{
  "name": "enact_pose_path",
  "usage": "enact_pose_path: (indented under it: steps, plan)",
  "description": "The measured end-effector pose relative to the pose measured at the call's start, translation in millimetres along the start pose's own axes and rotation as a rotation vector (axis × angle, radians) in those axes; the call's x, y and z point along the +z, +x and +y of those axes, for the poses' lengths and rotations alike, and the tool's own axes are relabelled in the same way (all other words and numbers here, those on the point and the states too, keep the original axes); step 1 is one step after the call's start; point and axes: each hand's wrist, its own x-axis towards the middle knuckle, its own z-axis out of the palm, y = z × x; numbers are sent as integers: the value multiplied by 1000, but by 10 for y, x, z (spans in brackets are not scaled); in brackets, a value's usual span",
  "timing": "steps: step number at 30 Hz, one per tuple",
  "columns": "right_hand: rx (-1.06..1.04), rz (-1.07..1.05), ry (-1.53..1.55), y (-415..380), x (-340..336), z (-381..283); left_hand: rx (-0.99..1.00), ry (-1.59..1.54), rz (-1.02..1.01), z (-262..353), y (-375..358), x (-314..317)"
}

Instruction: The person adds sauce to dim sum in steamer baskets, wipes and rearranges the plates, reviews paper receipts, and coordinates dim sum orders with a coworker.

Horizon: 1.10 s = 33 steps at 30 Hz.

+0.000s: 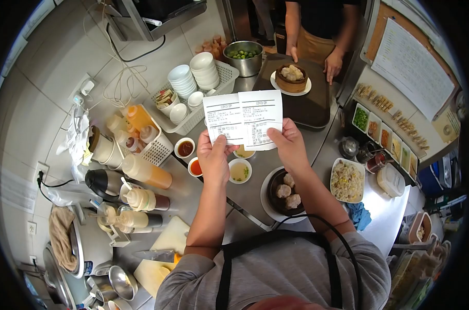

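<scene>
Two printed paper order slips are held up side by side over the counter. My left hand (pixel 214 157) pinches the left order slip (pixel 224 116) by its lower edge, thumb in front. The right order slip (pixel 261 116) is gripped at its lower right by my right hand (pixel 290 147). Under my wrists stand a bowl of clear soup with green bits (pixel 240 171), a bowl of red sauce (pixel 195 167) and a bowl of dark sauce (pixel 185 148). A round steamer of dumplings (pixel 286 192) sits on a white plate beside my right forearm.
Across the counter a person's hands (pixel 332 66) touch a brown tray (pixel 314 113) bearing a dumpling steamer (pixel 291 77). Fried rice (pixel 347 180) lies to the right. Stacked white bowls (pixel 203 70), squeeze bottles (pixel 146 172) and a knife (pixel 154 256) on a cutting board are at the left.
</scene>
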Motion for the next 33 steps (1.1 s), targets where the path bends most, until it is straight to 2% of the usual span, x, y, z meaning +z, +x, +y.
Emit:
enact_pose_path:
  steps: [33]
  plan:
    - [3,32,-35,-24,-85,51,-35,11,-35,-89,-27,12]
